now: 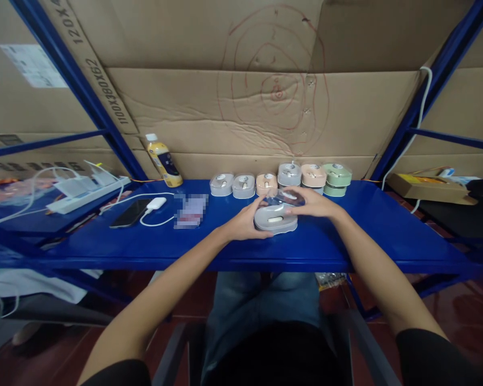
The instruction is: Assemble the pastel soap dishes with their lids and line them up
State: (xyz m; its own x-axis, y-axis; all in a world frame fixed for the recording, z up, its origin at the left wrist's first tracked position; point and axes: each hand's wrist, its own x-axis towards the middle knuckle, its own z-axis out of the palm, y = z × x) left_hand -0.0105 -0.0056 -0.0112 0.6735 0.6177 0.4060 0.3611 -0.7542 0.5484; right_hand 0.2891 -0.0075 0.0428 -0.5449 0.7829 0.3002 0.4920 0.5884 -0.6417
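Blue table (386,225) | left fingers (263,234) parted, gripping grey case (277,225) | right fingers (299,191) likewise

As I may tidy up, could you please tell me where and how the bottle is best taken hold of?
Take the bottle around its labelled middle, probably from the front right: it is tall and narrow, with cardboard behind and the blue post at left.

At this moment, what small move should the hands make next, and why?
Probably the right hand should ease the clear cover level over the gray box while the left hand steadies the box's side. The cover seems to sit toward the box's far edge, though its exact seating is hard to tell, and both hands are around the pair.
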